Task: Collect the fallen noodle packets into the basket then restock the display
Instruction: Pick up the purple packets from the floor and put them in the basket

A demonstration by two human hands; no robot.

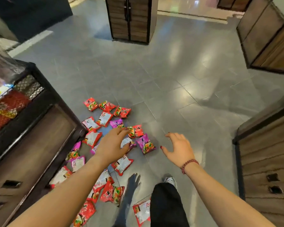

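Red & purple noodle packets (122, 112) lie strewn on the floor (187, 79) in a near-to-far strip along the display cabinet (39, 136) base, ahead-left; L hand (112, 145) hovers over them, fingers spread, empty, nearer than R hand (179, 149), also splayed & empty.

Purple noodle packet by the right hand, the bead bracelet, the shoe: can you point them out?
Purple noodle packet (145, 144): head view, middle of its printed front.
Bead bracelet (189, 162): head view, beads on top of the wrist.
Shoe (170, 179): head view, its toe.
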